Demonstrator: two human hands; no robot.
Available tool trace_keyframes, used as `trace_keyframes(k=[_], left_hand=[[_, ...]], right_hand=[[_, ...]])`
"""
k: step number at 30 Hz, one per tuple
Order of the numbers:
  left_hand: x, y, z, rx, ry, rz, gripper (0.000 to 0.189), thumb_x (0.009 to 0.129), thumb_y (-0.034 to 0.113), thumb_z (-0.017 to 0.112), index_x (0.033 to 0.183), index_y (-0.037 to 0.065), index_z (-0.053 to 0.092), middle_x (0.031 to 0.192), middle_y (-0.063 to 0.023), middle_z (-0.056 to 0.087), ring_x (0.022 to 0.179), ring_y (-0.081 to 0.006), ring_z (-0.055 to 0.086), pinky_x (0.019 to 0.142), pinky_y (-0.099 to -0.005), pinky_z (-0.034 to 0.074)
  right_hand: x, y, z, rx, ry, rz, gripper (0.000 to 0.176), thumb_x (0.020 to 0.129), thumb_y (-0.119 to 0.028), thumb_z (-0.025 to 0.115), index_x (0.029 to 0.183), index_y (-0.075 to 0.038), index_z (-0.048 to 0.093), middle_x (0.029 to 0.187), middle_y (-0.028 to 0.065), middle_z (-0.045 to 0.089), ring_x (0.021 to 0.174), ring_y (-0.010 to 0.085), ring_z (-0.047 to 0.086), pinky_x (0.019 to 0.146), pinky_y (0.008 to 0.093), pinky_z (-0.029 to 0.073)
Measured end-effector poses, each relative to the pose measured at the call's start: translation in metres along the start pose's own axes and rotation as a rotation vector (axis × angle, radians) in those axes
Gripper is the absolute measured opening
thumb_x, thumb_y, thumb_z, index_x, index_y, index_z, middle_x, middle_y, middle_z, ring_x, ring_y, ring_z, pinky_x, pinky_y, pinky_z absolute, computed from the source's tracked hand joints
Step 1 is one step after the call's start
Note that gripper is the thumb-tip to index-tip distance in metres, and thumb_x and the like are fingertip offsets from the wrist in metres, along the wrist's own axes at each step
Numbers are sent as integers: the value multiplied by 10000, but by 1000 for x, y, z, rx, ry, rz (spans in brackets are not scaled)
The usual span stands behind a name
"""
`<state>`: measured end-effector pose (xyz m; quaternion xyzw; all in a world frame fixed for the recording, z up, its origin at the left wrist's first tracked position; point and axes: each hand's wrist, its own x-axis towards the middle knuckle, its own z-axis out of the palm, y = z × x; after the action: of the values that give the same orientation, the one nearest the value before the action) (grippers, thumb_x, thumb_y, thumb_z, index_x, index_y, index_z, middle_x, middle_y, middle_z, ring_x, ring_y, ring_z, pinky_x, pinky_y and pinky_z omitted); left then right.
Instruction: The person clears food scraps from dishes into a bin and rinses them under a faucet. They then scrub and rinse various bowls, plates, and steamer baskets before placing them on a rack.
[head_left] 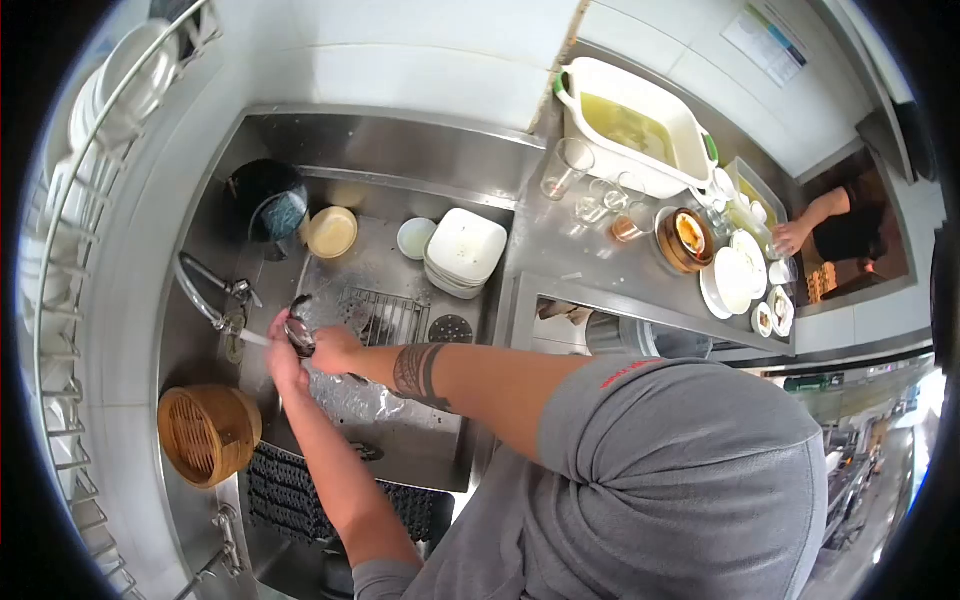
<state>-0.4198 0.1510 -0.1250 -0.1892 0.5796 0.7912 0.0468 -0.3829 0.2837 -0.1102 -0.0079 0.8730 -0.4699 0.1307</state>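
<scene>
My left hand holds shiny metal utensils, perhaps spoons, beside the stream from the curved faucet. Against them from the right is my right hand, its fingers curled; what they grip is hidden. Both hands are over the steel sink, whose floor is wet around a wire rack. Beyond the hands stand a yellowish bowl, a small pale bowl and stacked square white dishes. A black container sits in the far left corner.
Bamboo steamers stand at the lower left, below a plate rack along the left wall. The right counter bears glasses, used dishes and a white tub. Another person's hand reaches through the hatch.
</scene>
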Motion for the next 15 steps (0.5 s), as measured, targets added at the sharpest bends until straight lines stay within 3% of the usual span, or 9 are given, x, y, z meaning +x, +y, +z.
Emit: trace_keyframes(k=[1,2,4,5,7,9,12,14,15], left_hand=[[-10,15,10,84,-61,81,352,1005,252,632,1310,78,615,1166,-71,660,1074,-175,615,925,-356,494],[-20,29,17,-52,-58,61,304,999,208,643,1271,72,629,1107,-59,657,981,-178,636,845,-338,520],[24,17,-10,26,-2,132,273,1001,192,625,1245,70,620,1084,-55,647,924,-187,633,829,-360,526],[40,13,-16,83,64,206,242,1002,177,607,1218,68,611,1061,-51,637,866,-196,630,813,-383,533],[16,31,4,160,145,218,182,965,65,625,1146,51,625,996,-50,627,782,-143,593,680,-297,523],[-12,37,23,151,253,172,104,974,86,594,1071,56,617,834,-14,574,657,-113,533,593,-292,516],[-17,10,-5,486,50,167,53,979,121,581,973,72,600,681,31,483,535,-99,458,510,-284,482],[-45,-3,19,520,4,146,61,978,125,578,945,76,593,652,37,466,508,-94,444,492,-278,470],[-50,-14,27,592,-30,97,74,981,139,585,947,74,594,651,31,472,503,-95,448,497,-278,469]], right_hand=[[2,4,-1,49,33,22,233,762,-106,664,926,55,701,960,274,720,869,373,733,757,465,587],[2,6,-16,463,-235,234,100,833,-58,638,871,33,656,813,182,705,652,281,698,579,426,567],[-13,9,-37,753,-151,275,74,869,-60,630,849,12,627,756,135,659,597,234,650,527,408,539],[-20,13,-51,1026,-76,309,96,906,-61,622,828,-10,598,700,88,613,541,187,602,475,389,511],[-48,25,-97,1138,150,251,153,929,-125,653,853,-16,577,676,70,575,528,187,578,484,383,497],[-78,49,-156,1123,385,223,137,936,-137,646,892,-14,607,680,78,600,532,177,588,478,382,481],[-134,73,-283,1082,816,165,161,953,-136,615,870,2,624,631,62,580,531,165,592,457,377,456],[-129,128,-368,1331,888,-66,139,957,-133,650,904,-61,543,675,74,548,595,236,583,526,424,497],[-129,131,-419,1490,1070,-80,131,941,-77,623,848,-63,532,687,106,545,594,252,576,518,439,496]])
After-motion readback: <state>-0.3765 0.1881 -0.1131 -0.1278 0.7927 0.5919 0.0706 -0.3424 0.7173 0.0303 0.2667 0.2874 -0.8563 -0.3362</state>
